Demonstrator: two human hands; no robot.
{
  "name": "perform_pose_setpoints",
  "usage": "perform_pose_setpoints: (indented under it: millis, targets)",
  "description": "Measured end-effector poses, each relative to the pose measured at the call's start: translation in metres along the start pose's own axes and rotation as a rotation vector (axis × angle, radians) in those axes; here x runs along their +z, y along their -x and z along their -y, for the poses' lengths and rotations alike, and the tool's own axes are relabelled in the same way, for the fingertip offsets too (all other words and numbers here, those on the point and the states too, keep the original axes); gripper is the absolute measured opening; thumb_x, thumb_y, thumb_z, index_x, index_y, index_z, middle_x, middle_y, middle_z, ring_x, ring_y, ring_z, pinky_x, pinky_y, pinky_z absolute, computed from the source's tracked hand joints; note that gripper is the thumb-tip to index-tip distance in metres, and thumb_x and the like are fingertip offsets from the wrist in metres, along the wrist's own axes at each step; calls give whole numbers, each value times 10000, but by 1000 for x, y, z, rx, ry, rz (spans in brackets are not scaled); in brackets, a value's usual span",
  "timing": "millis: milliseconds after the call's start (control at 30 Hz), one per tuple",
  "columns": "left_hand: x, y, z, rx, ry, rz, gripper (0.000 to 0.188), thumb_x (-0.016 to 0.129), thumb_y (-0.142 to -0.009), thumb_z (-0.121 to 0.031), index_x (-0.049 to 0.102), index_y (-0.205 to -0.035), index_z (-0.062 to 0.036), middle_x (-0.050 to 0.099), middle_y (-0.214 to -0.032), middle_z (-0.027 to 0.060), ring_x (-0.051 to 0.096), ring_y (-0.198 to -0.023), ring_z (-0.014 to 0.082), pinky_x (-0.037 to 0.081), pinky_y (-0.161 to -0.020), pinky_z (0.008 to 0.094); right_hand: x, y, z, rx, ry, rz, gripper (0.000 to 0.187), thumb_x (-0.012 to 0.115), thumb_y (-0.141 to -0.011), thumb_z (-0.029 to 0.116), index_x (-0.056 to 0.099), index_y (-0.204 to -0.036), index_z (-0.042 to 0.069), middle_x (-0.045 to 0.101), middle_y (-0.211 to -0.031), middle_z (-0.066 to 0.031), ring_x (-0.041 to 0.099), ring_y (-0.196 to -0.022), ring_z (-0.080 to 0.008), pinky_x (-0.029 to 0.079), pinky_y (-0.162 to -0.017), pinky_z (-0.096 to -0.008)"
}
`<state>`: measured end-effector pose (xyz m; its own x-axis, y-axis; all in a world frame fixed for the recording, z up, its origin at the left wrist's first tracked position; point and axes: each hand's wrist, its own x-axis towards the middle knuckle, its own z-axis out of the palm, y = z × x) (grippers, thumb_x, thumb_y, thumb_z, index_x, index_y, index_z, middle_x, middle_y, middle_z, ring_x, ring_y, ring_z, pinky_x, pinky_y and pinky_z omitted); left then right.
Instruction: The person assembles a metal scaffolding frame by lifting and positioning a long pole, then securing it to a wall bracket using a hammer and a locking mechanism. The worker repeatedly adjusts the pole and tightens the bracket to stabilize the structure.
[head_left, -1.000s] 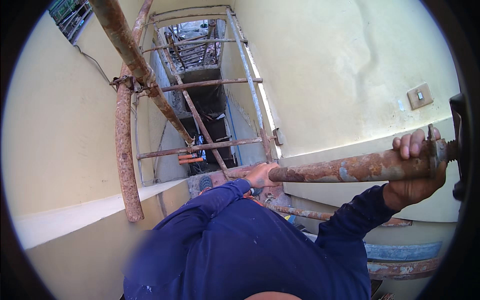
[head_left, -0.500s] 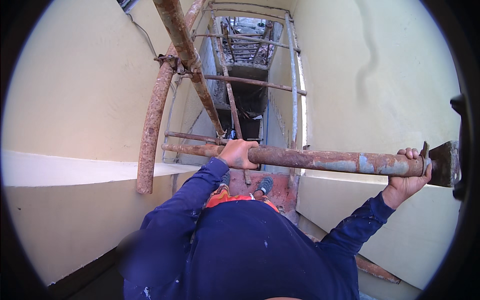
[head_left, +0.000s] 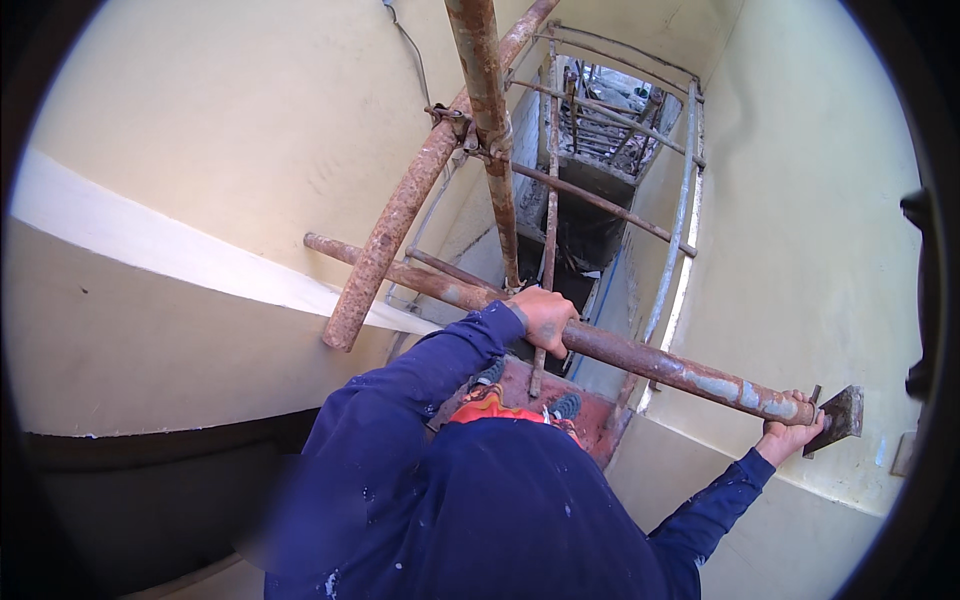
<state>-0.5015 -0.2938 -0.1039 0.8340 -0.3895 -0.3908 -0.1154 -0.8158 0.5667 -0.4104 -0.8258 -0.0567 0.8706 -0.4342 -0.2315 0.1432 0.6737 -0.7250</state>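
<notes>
Across the front of my body I hold a rusty adjustable steel prop with worn grey patches. A flat square base plate is at its right end. My left hand is closed over the tube near its middle. At the plate end my right hand grips from below, beside the collar and its small handle. The prop slants down to the right. Its thinner left part passes behind a rusty slanting scaffold pipe and sticks out beyond it; whether they touch I cannot tell.
A coupler joins the slanting pipe near a rusty upright. Scaffold tubes frame a deep narrow gap ahead. Cream walls stand close on both sides, with a ledge at left. My feet are on a reddish platform.
My view has turned, so the scaffold appears farther right and tilted. The prop has shifted left relative to the slanting pipe, and its plate end sits lower. Both hands keep their grip.
</notes>
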Motion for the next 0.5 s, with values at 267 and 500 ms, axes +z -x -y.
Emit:
perform_pose_setpoints:
  millis: [267, 500]
  targets:
    - [-20, -9, -40, -26, -89, 128, 527, 791, -636, -417, 746, -1013, -51, 741, -938, 228, 721, -907, 390, 570, -799, 474, -59, -32, 3, 63, 65, -170, 414, 597, -878, 443, 544, -886, 32, 595, -841, -139, 613, -818, -291, 533, -774, -405]
    - [-28, -13, -50, -77, -181, 230, 782, 780, -643, -486, 662, -1339, -150, 731, -1087, 221, 708, -1019, 370, 560, -912, 464, -57, -20, -18, 105, -76, -240, 491, 600, -843, 527, 539, -867, 41, 565, -727, -109, 581, -669, -294, 515, -624, -434]
